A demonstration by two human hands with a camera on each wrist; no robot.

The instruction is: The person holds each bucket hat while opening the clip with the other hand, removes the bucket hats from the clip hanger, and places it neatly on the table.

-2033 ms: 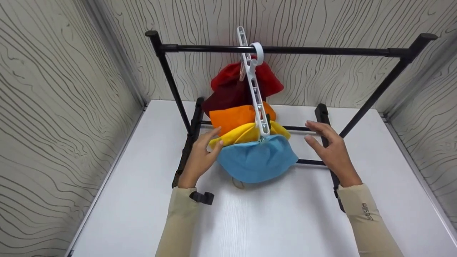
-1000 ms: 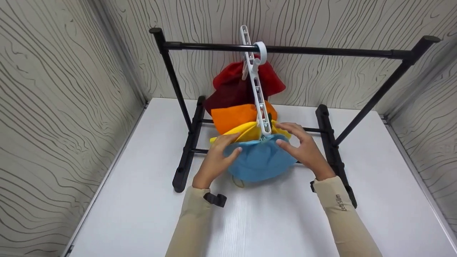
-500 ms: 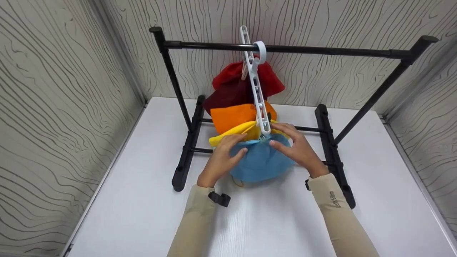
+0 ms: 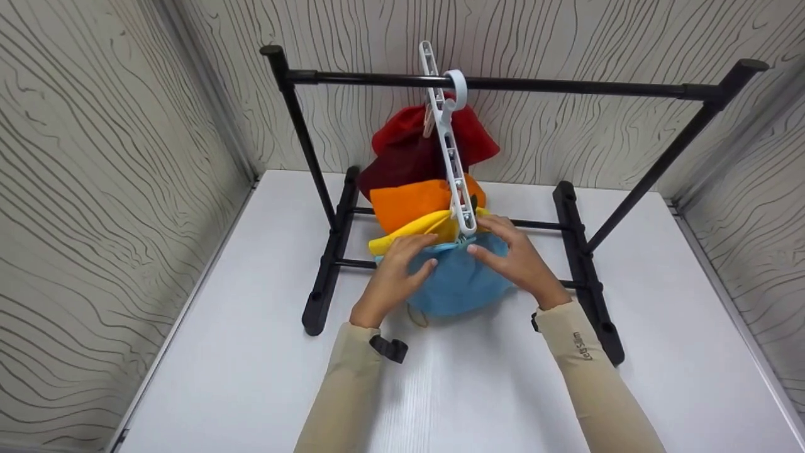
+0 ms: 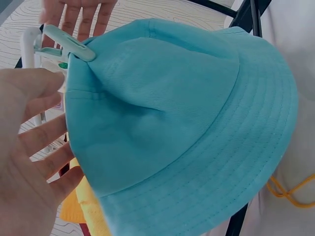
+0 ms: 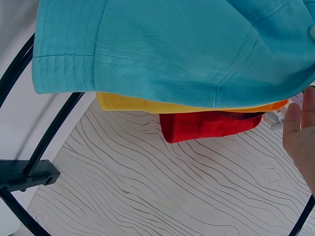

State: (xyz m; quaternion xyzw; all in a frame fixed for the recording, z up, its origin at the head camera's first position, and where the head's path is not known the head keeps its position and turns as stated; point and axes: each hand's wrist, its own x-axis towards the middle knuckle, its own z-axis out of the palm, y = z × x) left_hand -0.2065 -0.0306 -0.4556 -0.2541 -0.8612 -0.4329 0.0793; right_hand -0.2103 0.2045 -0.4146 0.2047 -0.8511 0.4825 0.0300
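Observation:
A light blue bucket hat (image 4: 456,289) hangs by a pale green clothespin (image 5: 70,43) from the near end of a white multi-slot hanger (image 4: 448,141). My left hand (image 4: 393,277) is at the hat's left side, thumb in front and extended fingers along its far edge. On the other side, my right hand (image 4: 521,264) reaches in near the clothespin, its thumb in front of the hat. In the left wrist view its straight fingers show beyond the clothespin. Directly behind the blue hat hangs a yellow item (image 4: 412,230), partly covered.
Orange (image 4: 409,204), maroon (image 4: 405,165) and red (image 4: 396,129) fabric pieces hang farther back. The hanger hooks over a black rack's top bar (image 4: 585,88). The rack's feet stand on a white table (image 4: 239,352) between wood-patterned walls. An orange cord (image 5: 291,192) dangles below the hat.
Both hands have moved inward to the blue hat, the right one travelling left from beyond the rack's right side. Over the last half second they have shifted only slightly.

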